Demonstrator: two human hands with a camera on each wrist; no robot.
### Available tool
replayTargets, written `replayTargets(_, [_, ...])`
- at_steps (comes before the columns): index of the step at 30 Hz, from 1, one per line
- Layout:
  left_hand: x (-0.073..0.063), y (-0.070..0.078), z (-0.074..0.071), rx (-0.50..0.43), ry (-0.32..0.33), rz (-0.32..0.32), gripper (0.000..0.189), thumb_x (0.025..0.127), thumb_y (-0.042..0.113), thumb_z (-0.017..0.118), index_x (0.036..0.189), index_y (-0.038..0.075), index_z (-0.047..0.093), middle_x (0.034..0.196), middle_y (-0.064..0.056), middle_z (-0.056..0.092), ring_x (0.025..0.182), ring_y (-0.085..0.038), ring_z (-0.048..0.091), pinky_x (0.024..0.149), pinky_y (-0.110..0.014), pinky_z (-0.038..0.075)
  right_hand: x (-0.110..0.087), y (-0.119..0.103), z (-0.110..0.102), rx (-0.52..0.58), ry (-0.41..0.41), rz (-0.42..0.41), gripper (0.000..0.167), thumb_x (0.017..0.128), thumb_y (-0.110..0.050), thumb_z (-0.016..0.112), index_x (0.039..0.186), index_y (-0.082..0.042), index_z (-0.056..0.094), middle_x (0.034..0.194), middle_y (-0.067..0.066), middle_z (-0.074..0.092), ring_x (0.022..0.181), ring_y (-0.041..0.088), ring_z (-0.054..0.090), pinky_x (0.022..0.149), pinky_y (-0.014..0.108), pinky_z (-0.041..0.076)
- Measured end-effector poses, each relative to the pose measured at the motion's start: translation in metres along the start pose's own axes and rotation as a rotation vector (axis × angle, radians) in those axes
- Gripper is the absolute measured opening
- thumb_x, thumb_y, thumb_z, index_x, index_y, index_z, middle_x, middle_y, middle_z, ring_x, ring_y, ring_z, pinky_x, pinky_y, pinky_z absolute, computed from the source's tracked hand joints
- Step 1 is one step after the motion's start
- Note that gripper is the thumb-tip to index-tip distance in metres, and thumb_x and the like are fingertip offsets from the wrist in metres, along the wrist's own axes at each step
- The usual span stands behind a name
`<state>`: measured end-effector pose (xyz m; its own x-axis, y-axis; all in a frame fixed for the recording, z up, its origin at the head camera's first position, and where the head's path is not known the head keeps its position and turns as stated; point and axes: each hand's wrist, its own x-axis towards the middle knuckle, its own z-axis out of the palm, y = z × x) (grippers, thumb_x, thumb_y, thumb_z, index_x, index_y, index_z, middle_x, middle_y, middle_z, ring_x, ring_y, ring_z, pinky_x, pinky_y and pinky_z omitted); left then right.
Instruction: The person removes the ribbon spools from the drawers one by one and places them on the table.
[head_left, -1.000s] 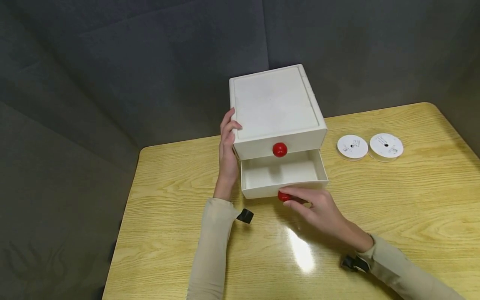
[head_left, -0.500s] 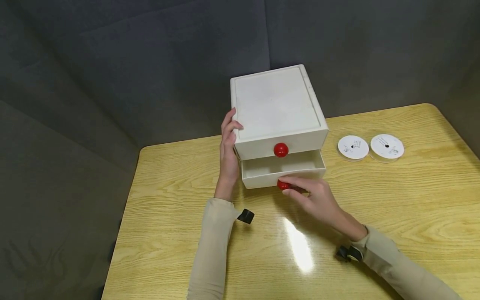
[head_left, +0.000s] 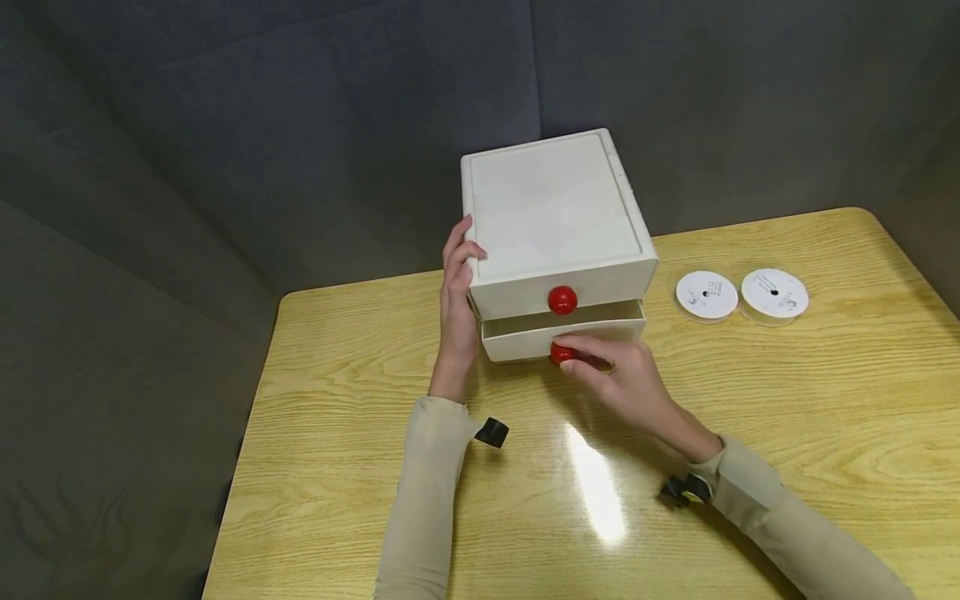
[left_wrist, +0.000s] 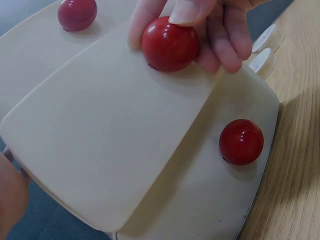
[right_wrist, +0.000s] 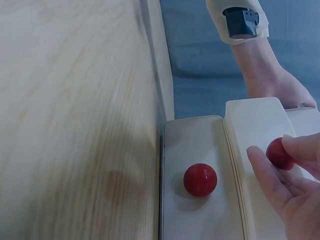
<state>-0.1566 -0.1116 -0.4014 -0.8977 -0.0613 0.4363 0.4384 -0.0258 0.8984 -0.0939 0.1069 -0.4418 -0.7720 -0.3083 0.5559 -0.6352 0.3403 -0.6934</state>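
Observation:
A white drawer cabinet point(head_left: 555, 208) with round red knobs stands at the back of the table. Its middle drawer point(head_left: 517, 343) is partly pulled out, and only a shadowed strip of the inside shows. My right hand point(head_left: 630, 379) pinches that drawer's red knob point(left_wrist: 170, 45) between thumb and fingers. Against the cabinet's left side lies my left hand point(head_left: 456, 317), its fingertips at the top edge. The upper knob point(head_left: 562, 300) sits just above the drawer gap. Both wrist views show a lower knob point(right_wrist: 200, 180) on the bottom drawer, which the head view hides.
Two flat white spools point(head_left: 707, 296) point(head_left: 775, 293) lie side by side to the right of the cabinet. A dark cloth point(head_left: 337, 142) hangs behind the wooden table point(head_left: 345, 467). Each wrist wears a small black camera point(head_left: 492, 432).
The middle drawer has slid inward, away from me, with my right hand moving along on its knob. My left hand stays at the cabinet's side.

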Motion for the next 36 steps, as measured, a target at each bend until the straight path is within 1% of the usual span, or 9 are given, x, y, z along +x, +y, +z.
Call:
replayTargets(2, [0.000,0.000,0.000,0.007,0.000,0.002,0.023,0.099,0.034,0.030,0.104,0.033,0.053,0.164,-0.005,0.030,0.151,-0.018,0.024,0.121,-0.048,0.017,0.003,0.000,0.000,-0.001,0.000,0.010,0.031,0.079,0.004,0.084,0.109,-0.002,0.079,0.105,0.011,0.078,0.090,0.024,0.075,0.080,0.010,0.049])
replayTargets(8, [0.000,0.001,-0.001,0.027,-0.005,0.022,0.033,0.100,0.032,0.028,0.108,0.008,0.049,0.163,-0.008,0.031,0.151,-0.020,0.024,0.121,-0.048,0.017,0.010,0.001,0.000,0.006,-0.004,0.073,0.029,0.080,0.001,0.084,0.108,-0.003,0.080,0.106,0.011,0.078,0.093,0.024,0.075,0.082,0.010,0.048])
replayTargets(11, [0.000,0.001,-0.001,0.029,-0.006,0.029,0.036,0.101,0.033,0.028,0.109,0.004,0.048,0.163,-0.008,0.031,0.151,-0.020,0.024,0.121,-0.048,0.017,0.013,0.001,0.000,0.012,-0.007,0.104,0.028,0.081,0.000,0.084,0.108,-0.004,0.080,0.106,0.011,0.078,0.091,0.022,0.074,0.079,0.010,0.048])
replayTargets(13, [0.000,0.001,-0.001,0.026,-0.005,0.028,0.034,0.101,0.033,0.029,0.109,0.007,0.049,0.163,-0.007,0.031,0.151,-0.020,0.024,0.121,-0.048,0.017,0.015,0.002,0.000,0.013,-0.007,0.113,0.028,0.081,0.000,0.084,0.108,-0.004,0.080,0.106,0.011,0.078,0.090,0.020,0.073,0.077,0.011,0.049])
replayTargets(20, [0.000,0.001,-0.001,0.035,-0.011,0.026,0.024,0.100,0.033,0.028,0.105,0.031,0.052,0.163,-0.005,0.031,0.151,-0.018,0.024,0.121,-0.047,0.017,0.017,0.008,0.002,0.050,-0.023,0.133,0.028,0.082,0.004,0.082,0.109,-0.001,0.079,0.104,0.015,0.077,0.074,0.015,0.069,0.063,0.015,0.051])
replayTargets(25, [0.000,0.001,-0.001,0.026,-0.013,0.032,0.024,0.100,0.032,0.028,0.105,0.029,0.052,0.163,-0.005,0.030,0.151,-0.019,0.024,0.121,-0.048,0.018,0.019,0.008,0.000,0.076,-0.037,0.172,0.028,0.083,0.004,0.081,0.111,-0.001,0.078,0.107,0.015,0.077,0.079,0.020,0.073,0.064,0.016,0.053])
replayTargets(31, [0.001,0.001,-0.001,0.024,-0.013,0.033,0.024,0.100,0.032,0.028,0.104,0.036,0.052,0.163,-0.005,0.030,0.151,-0.019,0.024,0.120,-0.048,0.018,0.020,0.010,-0.002,0.163,-0.082,0.239,0.027,0.088,0.003,0.077,0.115,0.001,0.076,0.108,0.018,0.076,0.075,0.024,0.075,0.064,0.023,0.058])
replayTargets(33, [0.001,0.001,-0.001,0.024,-0.010,0.032,0.024,0.100,0.032,0.029,0.104,0.035,0.052,0.163,-0.006,0.030,0.151,-0.019,0.024,0.120,-0.048,0.018,0.020,0.011,-0.003,0.197,-0.102,0.248,0.028,0.090,0.002,0.075,0.118,0.002,0.074,0.110,0.019,0.076,0.075,0.024,0.075,0.066,0.026,0.059])
replayTargets(36, [0.001,0.000,-0.001,0.024,-0.009,0.036,0.025,0.100,0.032,0.029,0.104,0.026,0.052,0.163,-0.007,0.031,0.151,-0.020,0.025,0.120,-0.047,0.018,0.017,0.013,-0.005,0.278,-0.133,0.243,0.029,0.093,0.004,0.072,0.122,0.006,0.071,0.103,0.023,0.075,0.072,0.024,0.074,0.066,0.031,0.061])
